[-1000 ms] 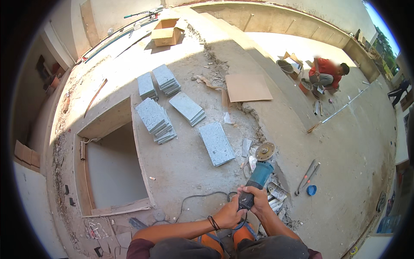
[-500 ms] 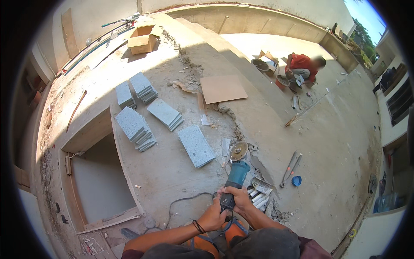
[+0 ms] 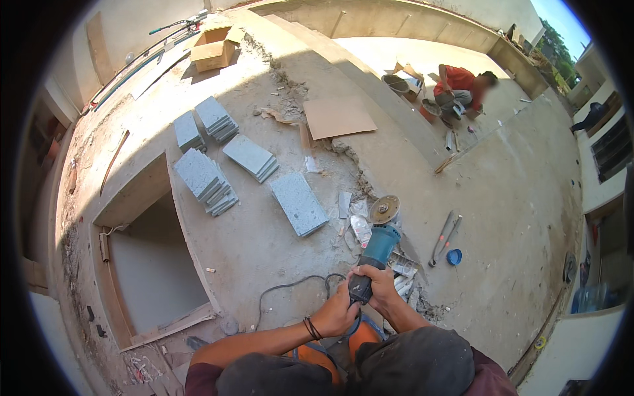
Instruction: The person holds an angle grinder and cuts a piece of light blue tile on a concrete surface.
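Note:
A teal and black angle grinder (image 3: 380,245) with a round disc (image 3: 385,209) at its far end points away from me. My left hand (image 3: 338,309) and my right hand (image 3: 381,288) are both closed round its black rear body, the left one nearer to me. A dark cord (image 3: 285,288) runs from the back of the tool and loops to the left over the concrete. Beneath and beside the disc lie broken rubble and crumpled wrappers (image 3: 360,228). The nearest grey speckled tile (image 3: 298,204) lies flat to the left of the grinder.
Several stacks of tiles (image 3: 206,179) stand further left, beside a rectangular floor opening (image 3: 158,264). A cardboard sheet (image 3: 338,119) and an open carton (image 3: 214,54) lie beyond. Long-handled cutters (image 3: 444,241) and a blue lid (image 3: 454,257) are on the right. A person in red (image 3: 460,86) crouches at the far right.
Both hands have raised the grinder and shifted it slightly to the right and away from me. More of the wrappers under it shows. The crouching person's arms have moved.

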Demonstrator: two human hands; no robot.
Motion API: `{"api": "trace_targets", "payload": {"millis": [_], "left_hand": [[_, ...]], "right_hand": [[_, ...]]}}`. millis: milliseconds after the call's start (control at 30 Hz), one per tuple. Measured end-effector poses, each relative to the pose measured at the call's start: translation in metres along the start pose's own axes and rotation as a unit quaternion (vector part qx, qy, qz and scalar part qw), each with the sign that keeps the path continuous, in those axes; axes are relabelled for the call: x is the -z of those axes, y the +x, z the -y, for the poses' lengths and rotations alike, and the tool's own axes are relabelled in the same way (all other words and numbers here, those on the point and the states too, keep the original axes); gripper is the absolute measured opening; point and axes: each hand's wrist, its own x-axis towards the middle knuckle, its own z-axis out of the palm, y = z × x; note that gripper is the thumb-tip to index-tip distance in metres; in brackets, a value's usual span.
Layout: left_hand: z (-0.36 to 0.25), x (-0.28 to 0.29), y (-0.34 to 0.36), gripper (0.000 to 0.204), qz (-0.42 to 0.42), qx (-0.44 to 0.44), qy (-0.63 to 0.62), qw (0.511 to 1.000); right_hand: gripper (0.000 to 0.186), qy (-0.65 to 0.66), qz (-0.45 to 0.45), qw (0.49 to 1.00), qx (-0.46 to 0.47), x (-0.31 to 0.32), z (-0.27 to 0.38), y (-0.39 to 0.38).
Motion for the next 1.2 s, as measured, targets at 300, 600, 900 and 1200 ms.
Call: {"api": "trace_targets", "payload": {"millis": [300, 600, 900, 1200], "left_hand": [[0.016, -0.006, -0.004, 0.068, -0.003, 0.012, -0.001, 1.0], [0.014, 0.011, 0.006, 0.064, 0.043, 0.157, -0.126, 0.979], [-0.005, 0.005, 0.001, 0.061, -0.078, 0.072, -0.075, 0.991], [0.006, 0.041, 0.018, 0.075, -0.028, 0.114, 0.024, 0.993]], "right_hand": [[0.014, -0.044, 0.014, 0.999, 0.016, 0.004, -0.007, 0.005], [0.017, -0.073, 0.027, 0.997, -0.009, -0.002, -0.007, 0.005], [0.026, -0.067, 0.008, 0.996, -0.061, -0.02, 0.006, 0.002], [0.024, -0.313, 0.061, 0.948, 0.003, -0.013, 0.028, 0.047]]}}
